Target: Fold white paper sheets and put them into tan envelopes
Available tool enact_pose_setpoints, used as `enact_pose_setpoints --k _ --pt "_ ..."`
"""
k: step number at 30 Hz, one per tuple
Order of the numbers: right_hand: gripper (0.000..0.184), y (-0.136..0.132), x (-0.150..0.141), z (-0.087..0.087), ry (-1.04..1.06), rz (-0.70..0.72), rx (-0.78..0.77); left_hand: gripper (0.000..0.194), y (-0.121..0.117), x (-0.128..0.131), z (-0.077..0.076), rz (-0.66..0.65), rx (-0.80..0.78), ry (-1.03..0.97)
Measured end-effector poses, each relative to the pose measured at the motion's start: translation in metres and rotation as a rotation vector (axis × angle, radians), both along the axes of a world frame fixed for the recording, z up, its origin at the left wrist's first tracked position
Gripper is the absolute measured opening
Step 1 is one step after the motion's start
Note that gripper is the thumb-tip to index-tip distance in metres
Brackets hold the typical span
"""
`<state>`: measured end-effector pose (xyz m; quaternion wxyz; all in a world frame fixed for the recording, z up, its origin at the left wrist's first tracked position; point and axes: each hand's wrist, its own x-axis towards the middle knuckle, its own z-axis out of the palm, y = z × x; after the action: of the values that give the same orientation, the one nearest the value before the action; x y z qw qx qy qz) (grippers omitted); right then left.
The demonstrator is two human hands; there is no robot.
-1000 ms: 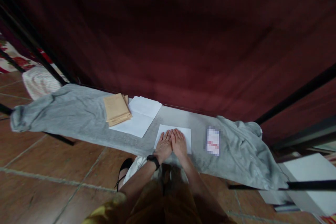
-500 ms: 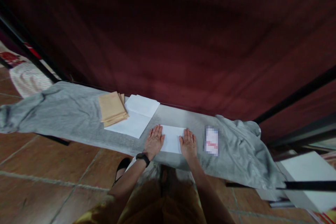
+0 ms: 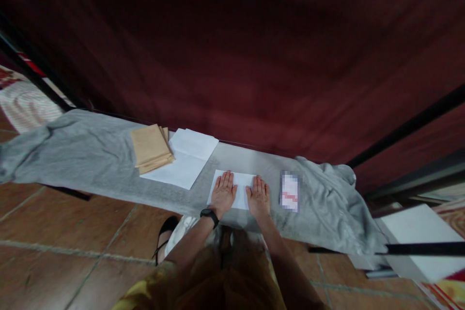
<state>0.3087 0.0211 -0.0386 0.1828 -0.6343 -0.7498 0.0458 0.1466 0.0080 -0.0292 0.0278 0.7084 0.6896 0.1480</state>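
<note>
grey cloth | dark-red backdrop | tiled floor | left hand, right hand: each grip uncurled, flat on white paper

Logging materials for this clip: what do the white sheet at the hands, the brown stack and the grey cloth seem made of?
White sheet: likely plain matt paper; thin, flat, straight-edged.
Brown stack: probably matt kraft paper; even tan colour, thin layered edges.
Grey cloth: soft, dull fabric, perhaps plush; it wrinkles and bunches, fibre unclear.
</note>
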Motion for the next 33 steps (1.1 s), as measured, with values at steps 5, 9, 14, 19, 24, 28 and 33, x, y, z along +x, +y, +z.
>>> enact_pose_setpoints --k 5,9,14,19,24,28,33 --pt "0.060 0.003 -0.025 0.009 0.026 -0.037 -0.025 0.059 -0.001 -0.013 0.002 -0.005 -0.003 0.047" --pt "0.056 0.005 -0.057 0.016 0.035 0.162 -0.108 0.058 -0.002 -0.013 -0.001 -0.026 -0.006 0.076" --pt "0.057 0.005 -0.065 0.014 0.003 0.190 -0.132 0.059 -0.003 -0.016 0.000 -0.045 -0.022 0.078" --pt "0.057 0.005 -0.044 0.006 -0.015 0.163 -0.058 0.058 -0.003 -0.014 0.004 -0.023 -0.020 0.043" --pt "0.059 0.003 -0.021 0.000 -0.016 0.084 0.002 0.060 -0.004 -0.015 0.002 0.034 0.007 0.036" --pt "0.062 0.001 -0.005 -0.002 -0.045 0.048 -0.007 0.061 -0.008 -0.022 0.001 0.082 0.021 0.051" --pt "0.062 -0.003 0.005 -0.001 -0.085 0.021 -0.016 0.060 -0.018 -0.036 0.002 0.129 0.041 0.084"
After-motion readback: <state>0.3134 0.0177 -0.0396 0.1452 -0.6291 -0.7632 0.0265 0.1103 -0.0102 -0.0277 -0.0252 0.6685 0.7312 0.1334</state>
